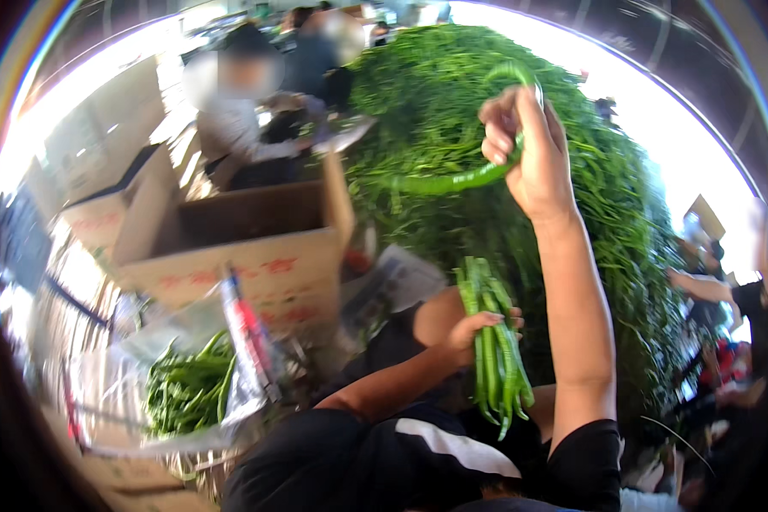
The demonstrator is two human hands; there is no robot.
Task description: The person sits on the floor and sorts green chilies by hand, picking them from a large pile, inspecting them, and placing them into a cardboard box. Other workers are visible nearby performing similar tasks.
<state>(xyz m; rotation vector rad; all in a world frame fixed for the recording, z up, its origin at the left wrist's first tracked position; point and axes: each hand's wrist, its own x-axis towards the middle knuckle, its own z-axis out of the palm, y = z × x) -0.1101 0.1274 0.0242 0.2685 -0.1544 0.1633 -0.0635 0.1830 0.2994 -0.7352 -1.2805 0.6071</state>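
Note:
My left hand [477,333] grips a bundle of long green chili peppers [496,371] in front of my body. The peppers lie side by side, sticking out above and below the fist. Raised farther out, my right hand [525,141] holds a long curved green pepper [451,182], whose ends show on both sides of the fingers. Beyond and beneath that hand rises a large heap of green peppers [422,83]. Its nearer part is in shadow and blurred.
At left stands an open cardboard box [275,262] with red writing. Nearer me, a clear plastic bag [115,384] holds green peppers [189,390]. A person [249,134] sits beyond the box, and another person's arm [704,286] reaches in from the right.

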